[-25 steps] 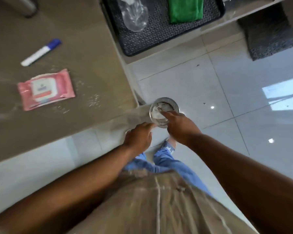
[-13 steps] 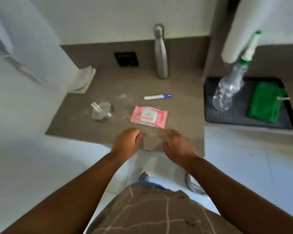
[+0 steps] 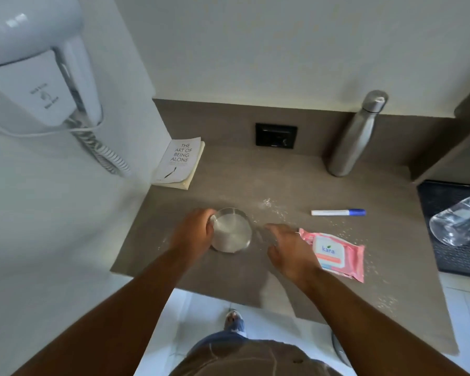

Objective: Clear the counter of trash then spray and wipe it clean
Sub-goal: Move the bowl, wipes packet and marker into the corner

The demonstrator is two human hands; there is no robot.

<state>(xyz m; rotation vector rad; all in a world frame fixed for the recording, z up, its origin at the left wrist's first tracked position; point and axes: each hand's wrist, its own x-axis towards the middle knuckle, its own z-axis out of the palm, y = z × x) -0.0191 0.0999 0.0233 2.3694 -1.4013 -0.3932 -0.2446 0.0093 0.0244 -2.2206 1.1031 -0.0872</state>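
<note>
A small round steel bowl (image 3: 232, 232) sits on the brown counter (image 3: 296, 185). My left hand (image 3: 194, 234) grips the bowl's left rim. My right hand (image 3: 288, 248) hovers just right of the bowl with fingers spread, holding nothing. White crumbs (image 3: 274, 206) are scattered over the counter beyond and to the right of the hands. A pink wipes pack (image 3: 337, 255) lies under the right hand's edge. A clear spray bottle (image 3: 457, 226) lies on a black mat (image 3: 451, 256) at the far right.
A white-and-blue marker (image 3: 337, 212) lies beyond the wipes. A steel water bottle (image 3: 356, 137) stands at the back right, a book (image 3: 179, 162) at the back left. A wall hair dryer (image 3: 38, 77) hangs left. A bin's rim (image 3: 338, 348) shows on the floor.
The view swung up from the floor bin to the counter. Both hands moved from the counter's front edge forward and left; the left hand took hold of the steel bowl.
</note>
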